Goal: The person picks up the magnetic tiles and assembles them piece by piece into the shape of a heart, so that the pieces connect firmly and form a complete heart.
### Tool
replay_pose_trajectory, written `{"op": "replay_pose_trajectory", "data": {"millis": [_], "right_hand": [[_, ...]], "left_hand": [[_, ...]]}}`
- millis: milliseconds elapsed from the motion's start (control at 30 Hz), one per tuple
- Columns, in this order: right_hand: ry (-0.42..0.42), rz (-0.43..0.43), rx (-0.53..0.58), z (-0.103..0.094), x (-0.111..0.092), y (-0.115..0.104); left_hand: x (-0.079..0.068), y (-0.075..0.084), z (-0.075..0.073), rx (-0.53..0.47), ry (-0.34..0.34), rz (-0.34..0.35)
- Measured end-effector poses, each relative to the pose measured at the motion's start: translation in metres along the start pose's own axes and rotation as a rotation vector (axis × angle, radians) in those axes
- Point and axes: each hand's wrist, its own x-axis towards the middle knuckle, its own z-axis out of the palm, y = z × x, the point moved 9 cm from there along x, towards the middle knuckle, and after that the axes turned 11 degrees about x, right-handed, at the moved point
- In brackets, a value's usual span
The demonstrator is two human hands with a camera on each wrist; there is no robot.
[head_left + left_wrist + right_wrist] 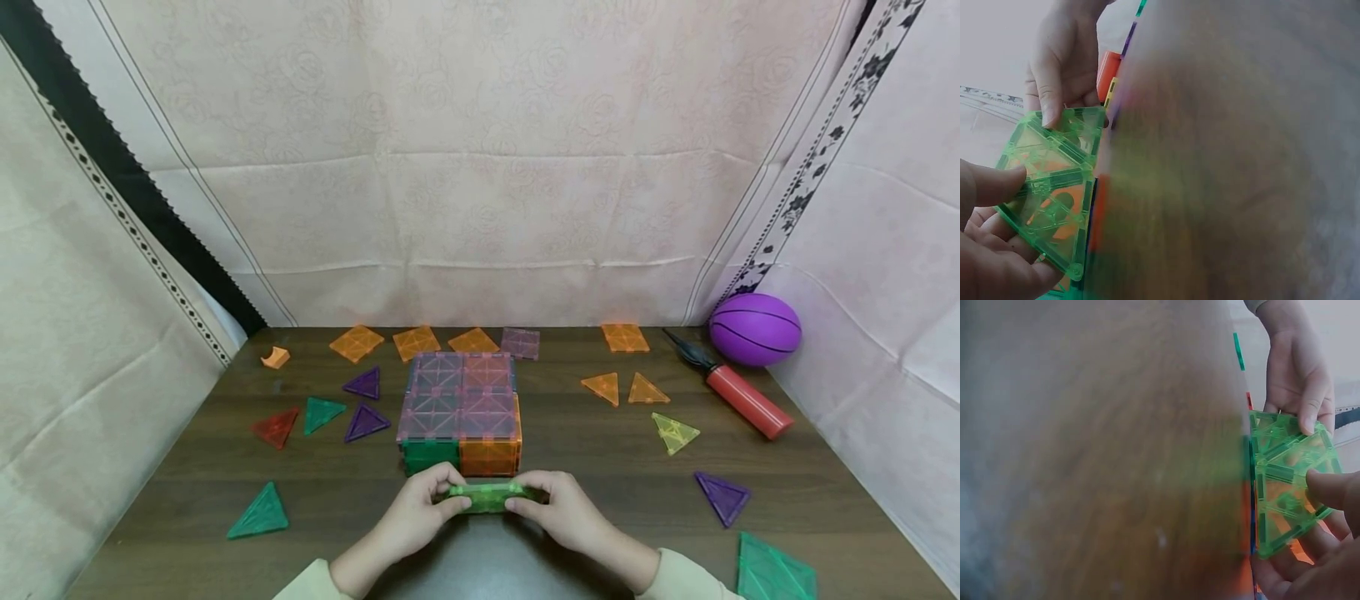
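Between both hands is a piece of light-green see-through magnetic triangle tiles (489, 498), joined edge to edge. My left hand (416, 512) pinches its left end, thumb on the near face and fingers behind. The right hand (566, 512) pinches the other end the same way. In the left wrist view the joined tiles (1054, 181) show slanting ribs, with the thumb pressed on their face. Just beyond the hands stands a box of square magnetic tiles (459, 398), with a purple top and green and orange tiles on the front side.
Orange square tiles (356, 342) and a purple square (520, 342) lie along the back. Loose triangles flank the box: red (276, 427), purple (367, 422), green (260, 512), orange (603, 387), yellow (674, 432). At right are a purple ball (755, 329), a red hand pump (748, 402) and a green tile (774, 569).
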Motion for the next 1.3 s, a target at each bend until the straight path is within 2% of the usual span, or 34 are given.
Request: {"op": "replay_pose_trajectory", "data": {"millis": [233,633,767,833,967,1067,1133,1300], "right_hand": [[-0.018,0.038,-0.011,0.002,0.002,0.005],[-0.041,0.051,0.003,0.004,0.003,0.007],[-0.053,0.061,0.031,0.003,0.002,0.006],[-0.067,0.065,0.05,0.001,0.0,0.006],[-0.088,0.064,0.02,-0.014,-0.006,0.006],[-0.092,0.016,-0.041,-0.033,-0.015,0.0],[-0.091,-0.032,-0.064,-0.048,-0.021,-0.006],[-0.1,-0.155,-0.201,-0.096,-0.042,-0.019]], "left_hand": [[0.001,-0.002,0.002,-0.018,-0.03,-0.003],[0.002,-0.005,0.003,0.052,-0.049,0.011],[0.002,-0.005,0.002,0.045,-0.049,0.008],[0.001,-0.005,0.002,0.036,-0.051,0.001],[-0.001,-0.004,-0.001,0.025,-0.052,-0.01],[-0.007,-0.002,-0.01,0.033,-0.075,-0.004],[-0.011,0.0,-0.022,0.051,-0.108,0.009],[-0.022,0.003,-0.067,0.131,-0.159,0.013]]}}
